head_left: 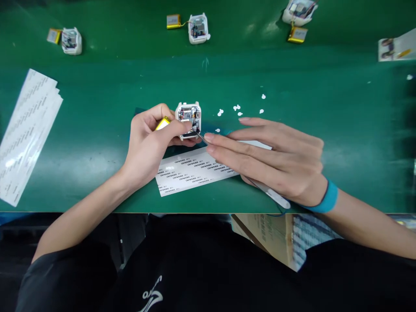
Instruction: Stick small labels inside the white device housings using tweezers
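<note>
My left hand [152,138] grips a white smartwatch case [199,113] whose back is off, showing the circuit board [186,113]. The thumb presses on the board. A yellow battery [163,123] sits between that thumb and the fingers. Closed around a pair of metal tweezers [273,195], my right hand [279,160] brings their tip to the lower right corner of the case. Beneath the right fingers lies a white printed adhesive sheet [182,173], partly covered by the hand.
Several small white round tabs [238,107] lie behind my right hand. Along the back are open watch cases [198,28] with batteries attached [173,21]. More printed sheets [29,134] rest at the left; a picture card [396,47] lies far right. The table's front edge runs near my body.
</note>
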Action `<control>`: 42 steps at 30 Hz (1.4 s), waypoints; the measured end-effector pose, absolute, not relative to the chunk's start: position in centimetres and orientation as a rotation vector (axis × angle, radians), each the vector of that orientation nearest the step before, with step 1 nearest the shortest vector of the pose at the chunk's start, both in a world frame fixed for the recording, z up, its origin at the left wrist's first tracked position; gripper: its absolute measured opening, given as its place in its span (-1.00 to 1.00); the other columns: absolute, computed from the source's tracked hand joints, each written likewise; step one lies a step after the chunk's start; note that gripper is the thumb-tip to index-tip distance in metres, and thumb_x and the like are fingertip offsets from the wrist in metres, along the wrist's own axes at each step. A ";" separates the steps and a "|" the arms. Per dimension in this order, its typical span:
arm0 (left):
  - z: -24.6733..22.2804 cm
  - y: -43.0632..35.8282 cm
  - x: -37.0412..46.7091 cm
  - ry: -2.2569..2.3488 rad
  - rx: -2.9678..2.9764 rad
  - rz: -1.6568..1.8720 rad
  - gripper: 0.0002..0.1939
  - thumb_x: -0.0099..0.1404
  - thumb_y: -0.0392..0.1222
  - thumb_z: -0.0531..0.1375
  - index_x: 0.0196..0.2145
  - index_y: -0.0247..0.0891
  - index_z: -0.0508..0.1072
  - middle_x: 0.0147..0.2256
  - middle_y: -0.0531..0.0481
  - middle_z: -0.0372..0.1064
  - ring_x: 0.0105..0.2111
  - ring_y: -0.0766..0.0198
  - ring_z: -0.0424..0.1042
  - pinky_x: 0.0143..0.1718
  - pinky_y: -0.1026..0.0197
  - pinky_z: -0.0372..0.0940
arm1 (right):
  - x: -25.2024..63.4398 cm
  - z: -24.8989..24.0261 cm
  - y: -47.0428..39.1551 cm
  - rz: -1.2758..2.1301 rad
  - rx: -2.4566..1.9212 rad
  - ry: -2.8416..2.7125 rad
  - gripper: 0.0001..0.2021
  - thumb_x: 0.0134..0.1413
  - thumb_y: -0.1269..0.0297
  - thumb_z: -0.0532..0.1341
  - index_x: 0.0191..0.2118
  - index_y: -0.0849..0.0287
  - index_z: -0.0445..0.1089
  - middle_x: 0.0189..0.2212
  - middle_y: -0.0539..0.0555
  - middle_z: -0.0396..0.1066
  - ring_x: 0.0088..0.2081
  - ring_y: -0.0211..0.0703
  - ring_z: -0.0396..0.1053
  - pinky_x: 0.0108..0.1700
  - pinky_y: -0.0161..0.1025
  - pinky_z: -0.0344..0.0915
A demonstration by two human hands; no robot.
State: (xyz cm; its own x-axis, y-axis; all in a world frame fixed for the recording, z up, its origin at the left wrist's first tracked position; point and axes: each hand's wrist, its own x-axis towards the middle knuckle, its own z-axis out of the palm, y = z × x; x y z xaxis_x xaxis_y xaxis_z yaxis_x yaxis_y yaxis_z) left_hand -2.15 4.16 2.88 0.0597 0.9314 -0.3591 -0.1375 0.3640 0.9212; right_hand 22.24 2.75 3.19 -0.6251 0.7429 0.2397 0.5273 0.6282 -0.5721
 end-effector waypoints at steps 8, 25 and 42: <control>2.6 4.0 -2.0 1.212 0.877 1.036 -0.66 0.14 -0.23 0.51 -0.51 -0.17 0.38 -0.46 0.10 0.46 -0.45 0.26 0.53 -0.38 0.17 0.52 | 22.3 2.6 2.8 0.532 -0.889 -2.438 -0.64 0.48 0.29 0.30 0.23 -0.31 0.54 0.18 -0.14 0.62 0.05 -0.04 0.69 0.35 0.13 0.58; 2.8 3.6 -2.0 1.275 0.985 1.045 -0.69 0.20 -0.37 0.40 -0.52 -0.16 0.35 -0.46 0.10 0.43 -0.47 0.25 0.53 -0.37 0.09 0.50 | 22.5 2.7 3.0 0.393 -0.817 -2.463 -0.63 0.46 0.34 0.32 0.22 -0.28 0.54 0.21 -0.16 0.58 0.00 -0.11 0.71 0.31 0.00 0.61; 3.0 3.2 -1.7 1.309 1.009 1.020 -0.68 0.27 -0.28 0.44 -0.47 -0.17 0.36 -0.45 0.11 0.46 -0.44 0.22 0.59 -0.34 0.10 0.57 | 22.4 2.1 3.1 0.406 -0.658 -2.401 -0.54 0.42 0.47 0.34 0.32 -0.06 0.45 0.21 0.03 0.59 0.08 -0.14 0.69 0.26 -0.07 0.64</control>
